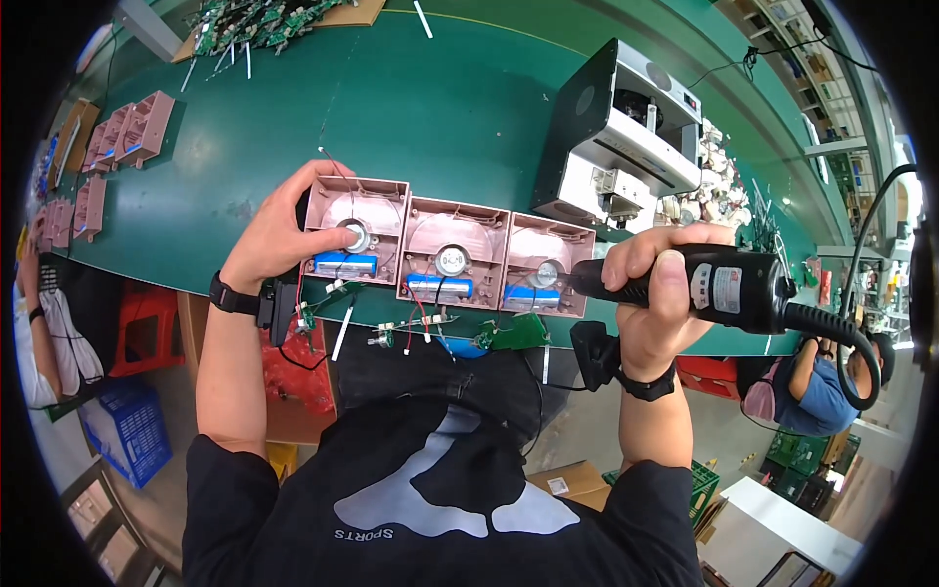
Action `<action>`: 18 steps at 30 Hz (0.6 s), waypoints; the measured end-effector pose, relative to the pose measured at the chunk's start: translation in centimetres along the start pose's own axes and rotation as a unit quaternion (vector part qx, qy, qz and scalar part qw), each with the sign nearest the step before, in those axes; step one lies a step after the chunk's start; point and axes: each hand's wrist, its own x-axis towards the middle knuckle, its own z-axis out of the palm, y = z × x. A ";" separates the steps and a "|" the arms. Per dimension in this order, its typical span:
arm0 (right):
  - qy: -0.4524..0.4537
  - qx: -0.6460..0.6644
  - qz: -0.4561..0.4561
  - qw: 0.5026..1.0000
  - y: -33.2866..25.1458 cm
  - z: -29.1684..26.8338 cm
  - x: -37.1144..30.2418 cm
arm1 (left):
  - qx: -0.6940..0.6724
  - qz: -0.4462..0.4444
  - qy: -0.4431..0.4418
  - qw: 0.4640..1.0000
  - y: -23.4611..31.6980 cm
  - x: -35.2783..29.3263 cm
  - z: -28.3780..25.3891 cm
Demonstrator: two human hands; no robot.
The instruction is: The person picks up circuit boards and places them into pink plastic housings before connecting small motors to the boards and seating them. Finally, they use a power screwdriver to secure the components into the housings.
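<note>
Three pink plastic housings stand in a row before me, each with a round speaker and a blue cylindrical battery inside. My left hand [293, 224] grips the left housing [384, 190], thumb pressed on its speaker [353, 235] and fingers around the outer wall. In my right hand [657, 282] is a black corded electric screwdriver [729, 284], held level, its tip pointing left into the right housing [553, 236] by that speaker. The middle housing [457, 217] is touched by neither hand. Green circuit boards [520, 333] on thin wires lie along the near side.
A black-and-white machine [626, 132] stands at the back right, beside a pile of small white parts [719, 181]. Circuit boards [264, 24] are heaped at the far left. More pink housings [132, 127] sit on the green table [430, 108]. Other people work at both sides.
</note>
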 end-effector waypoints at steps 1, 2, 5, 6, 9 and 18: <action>0.006 0.001 -0.002 1.000 0.1 0.0 0.1 | -0.003 0.000 0.001 1.000 0.1 0.0 0.1; 0.012 0.001 -0.005 1.000 0.2 -0.1 0.2 | -0.003 -0.002 -0.002 1.000 0.0 0.0 0.2; 0.012 0.009 -0.001 1.000 0.4 -0.3 0.1 | -0.010 -0.004 0.008 1.000 0.0 0.0 0.1; 0.010 0.013 -0.001 1.000 0.3 -0.4 0.0 | -0.010 -0.002 0.007 1.000 0.0 0.0 0.1; -0.006 -0.004 -0.004 1.000 0.4 0.0 -0.3 | 0.012 0.011 0.008 1.000 0.0 0.2 0.0; 0.038 0.043 -0.056 0.997 -4.1 -1.7 4.0 | 0.000 0.019 0.000 1.000 0.1 -0.3 -0.2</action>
